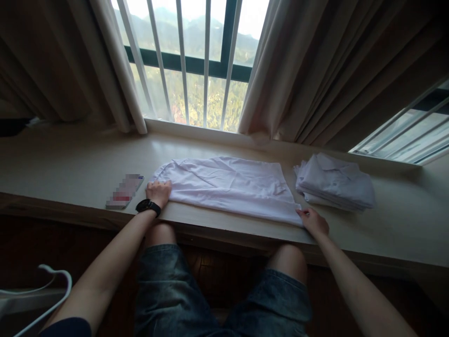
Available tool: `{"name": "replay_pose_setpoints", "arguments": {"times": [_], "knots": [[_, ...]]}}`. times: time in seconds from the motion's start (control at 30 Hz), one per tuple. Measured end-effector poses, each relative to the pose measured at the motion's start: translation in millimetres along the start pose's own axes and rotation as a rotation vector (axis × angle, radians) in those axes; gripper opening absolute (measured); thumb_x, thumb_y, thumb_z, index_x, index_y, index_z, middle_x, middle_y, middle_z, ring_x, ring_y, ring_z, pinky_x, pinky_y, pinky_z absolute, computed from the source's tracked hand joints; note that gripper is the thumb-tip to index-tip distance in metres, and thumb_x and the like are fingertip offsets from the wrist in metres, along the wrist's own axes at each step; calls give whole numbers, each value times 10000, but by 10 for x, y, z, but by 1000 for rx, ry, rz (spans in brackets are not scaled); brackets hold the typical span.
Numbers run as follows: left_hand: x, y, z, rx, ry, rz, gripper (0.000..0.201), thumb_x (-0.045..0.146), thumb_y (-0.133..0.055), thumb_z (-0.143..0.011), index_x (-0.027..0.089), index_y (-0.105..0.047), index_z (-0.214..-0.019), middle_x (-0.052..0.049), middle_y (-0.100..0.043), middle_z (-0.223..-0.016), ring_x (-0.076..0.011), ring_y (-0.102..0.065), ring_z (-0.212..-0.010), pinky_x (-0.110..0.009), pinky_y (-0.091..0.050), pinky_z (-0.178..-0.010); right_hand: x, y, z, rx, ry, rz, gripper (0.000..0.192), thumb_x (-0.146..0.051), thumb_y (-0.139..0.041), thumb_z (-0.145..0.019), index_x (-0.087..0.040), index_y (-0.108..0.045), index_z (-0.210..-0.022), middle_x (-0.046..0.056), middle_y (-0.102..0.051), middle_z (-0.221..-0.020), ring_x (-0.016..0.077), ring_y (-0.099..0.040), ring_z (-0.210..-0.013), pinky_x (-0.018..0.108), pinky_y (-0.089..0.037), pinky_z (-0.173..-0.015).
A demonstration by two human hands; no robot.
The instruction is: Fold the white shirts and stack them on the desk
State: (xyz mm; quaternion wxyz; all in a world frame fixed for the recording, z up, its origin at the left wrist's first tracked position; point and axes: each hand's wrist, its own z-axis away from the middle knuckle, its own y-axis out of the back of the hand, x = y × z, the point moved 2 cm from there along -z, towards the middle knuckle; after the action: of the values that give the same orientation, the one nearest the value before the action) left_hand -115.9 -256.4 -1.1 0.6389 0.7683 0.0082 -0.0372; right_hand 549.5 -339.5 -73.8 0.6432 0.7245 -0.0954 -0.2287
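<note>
A white garment (224,185), likely a shirt, lies lengthwise along the window ledge, with one long side folded over and a few creases across it. At its left end my left hand (159,193), with a black watch on the wrist, is closed on the near corner of the cloth. My right hand (314,221) pinches the near right corner between thumb and fingers. Just beyond that hand sits a stack of folded white shirts (335,182), a collar visible on the top one.
A box or packet (124,192) with a blurred face lies left of my left hand. The pale ledge (396,224) ends at a front edge above my knees. A white hanger (66,281) shows at lower left. Curtains (298,70) flank the barred window (196,70).
</note>
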Motion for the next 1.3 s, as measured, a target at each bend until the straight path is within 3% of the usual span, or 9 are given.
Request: {"name": "replay_pose_setpoints", "arguments": {"times": [0.13,0.23,0.3,0.37,0.43,0.5,0.7,0.8,1.3], "knots": [[213,73,143,157,-31,82,444,219,-296,-969,129,-643,-1230,-224,-639,-1211,-360,-549,-1181,-522,-372,-969,-243,117,162,206,-61,9,513,-576,-411,-933,-178,-707,-1068,173,-719,-910,295,-671,-783,402,-490,-732],[652,80,239,182,-277,186,472,261,-340,-979,196,-567,-1388,-151,-558,-1417,-319,-431,-1367,-527,-267,-1134,-833,182,385,365,143,-49,529,-441,-295,-993,-126,-653,-1221,211,-687,-1108,329,-636,-1054,431,-467,-924],[972,15,285,143,-424,233,502,352,-323,-1007,285,-485,-1477,-76,-446,-1551,-316,-293,-1475,-576,-118,-1201,-1380,125,568,263,464,-94,509,-396,-309,-997,-147,-609,-1323,174,-635,-1287,316,-548,-1240,432,-385,-1085],[1195,-103,300,58,-444,267,529,445,-284,-1020,358,-403,-1528,-27,-353,-1614,-333,-208,-1514,-633,-23,-1198,-1880,6,741,141,699,-88,514,-384,-333,-1002,-227,-514,-1456,91,-479,-1516,313,-371,-1428,475,-250,-1197],[1260,-238,287,-27,-383,297,555,495,-246,-1020,379,-339,-1556,-19,-303,-1636,-346,-182,-1523,-662,2,-1184,-2215,-147,844,23,782,-32,528,-423,-308,-1019,-311,-424,-1522,19,-342,-1610,327,-228,-1505,565,-153,-1219],[1168,-344,259,-75,-322,314,571,515,-227,-1019,378,-309,-1567,-24,-284,-1643,-348,-179,-1525,-675,12,-1177,-2354,-283,867,-76,786,13,537,-473,-260,-1033,-349,-371,-1544,-7,-276,-1636,336,-182,-1521,630,-127,-1205],[498,-414,181,-82,-152,275,556,526,-242,-1016,391,-364,-1541,-19,-298,-1637,-373,-192,-1517,-713,-11,-1150,-2073,-385,735,-159,756,47,556,-533,-203,-1041,-372,-318,-1560,-34,-230,-1648,317,-155,-1534,650,-112,-1207],[313,-413,178,-88,-127,253,569,523,-252,-1013,359,-364,-1547,-34,-299,-1637,-369,-191,-1517,-687,-82,-1162,-1842,-343,665,-144,709,66,553,-528,-208,-1041,-375,-314,-1561,-21,-250,-1643,319,-157,-1533,666,-119,-1197],[277,-384,209,-55,-142,167,597,497,-249,-1009,276,-381,-1548,-70,-308,-1630,-346,-238,-1507,-630,-121,-1186,-504,-178,635,-122,413,112,565,-529,-183,-1037,-378,-256,-1577,-18,-242,-1648,278,-166,-1536,653,-182,-1190]]}}
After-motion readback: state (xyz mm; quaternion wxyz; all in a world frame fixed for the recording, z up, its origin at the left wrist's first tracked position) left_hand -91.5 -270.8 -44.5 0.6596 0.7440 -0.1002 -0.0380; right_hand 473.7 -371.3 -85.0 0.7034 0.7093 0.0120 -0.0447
